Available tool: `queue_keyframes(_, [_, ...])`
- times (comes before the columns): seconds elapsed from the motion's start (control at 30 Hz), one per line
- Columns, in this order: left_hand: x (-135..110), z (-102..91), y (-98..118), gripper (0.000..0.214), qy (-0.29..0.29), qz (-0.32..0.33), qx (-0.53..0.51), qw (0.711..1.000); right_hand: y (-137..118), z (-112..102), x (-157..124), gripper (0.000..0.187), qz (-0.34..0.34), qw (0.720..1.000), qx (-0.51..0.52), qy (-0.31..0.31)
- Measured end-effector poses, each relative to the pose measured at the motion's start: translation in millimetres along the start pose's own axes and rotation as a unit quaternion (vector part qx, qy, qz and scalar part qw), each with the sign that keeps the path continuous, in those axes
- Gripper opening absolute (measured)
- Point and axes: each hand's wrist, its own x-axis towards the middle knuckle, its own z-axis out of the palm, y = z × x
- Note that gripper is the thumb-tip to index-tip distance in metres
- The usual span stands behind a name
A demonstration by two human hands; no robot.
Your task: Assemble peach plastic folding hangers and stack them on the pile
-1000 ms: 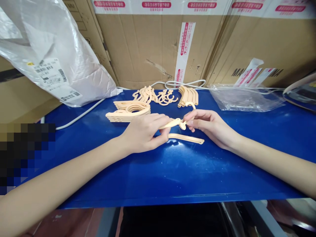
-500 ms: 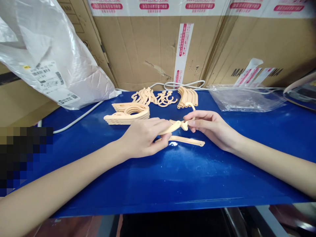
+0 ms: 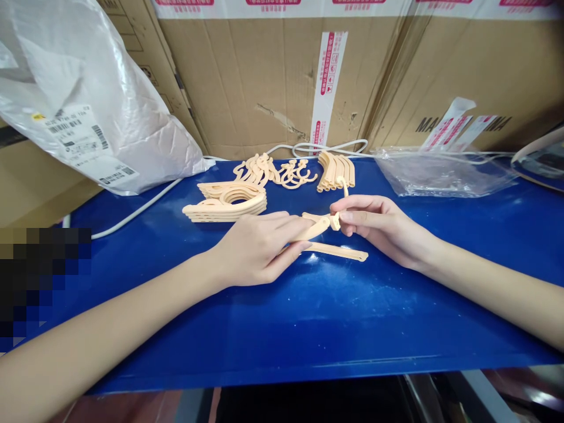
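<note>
My left hand [image 3: 264,247] is closed around a beige plastic hanger arm [image 3: 315,230], whose end points right. Between the thumb and fingers of my right hand [image 3: 374,226] is a beige hanger hook [image 3: 345,189], its curved tip upward. The hook's base meets or nearly meets the arm's end; I cannot tell whether they are joined. Beneath my left hand, a loose hanger arm [image 3: 339,252] lies on the blue table. Beyond that hand sits a stack of folded hangers [image 3: 224,211]. Loose hooks [image 3: 296,175] and a pile of hanger arms [image 3: 337,170] lie farther back.
Cardboard boxes [image 3: 247,76] stand along the back of the blue table [image 3: 282,329]. A white plastic bag [image 3: 110,111] leans at the left. A clear plastic bag [image 3: 440,173] lies at the back right, with a white cable [image 3: 136,214] running along the rear.
The hanger arm and the hook have shifted slightly right, and the arm's end now sits against or very near the hook's base. Both hands keep their hold. The view has tilted a little.
</note>
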Motion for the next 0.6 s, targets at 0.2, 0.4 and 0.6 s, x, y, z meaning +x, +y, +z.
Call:
queue_keyframes(0.2, [-2,4.1,-2,0.028,0.014,0.000,0.013,1.000,-2,2,0,0.014,0.006,1.000,-0.012,0.000])
queue_keyframes(0.4, [-4,8.7,-3,0.030,0.034,0.007,0.023,0.999,-3,3,0,0.013,0.004,0.999,-0.041,-0.014])
queue_keyframes(0.6, [-4,11.1,-2,0.035,0.034,0.024,0.060,0.997,-6,6,-1,0.013,0.009,0.997,-0.071,-0.017])
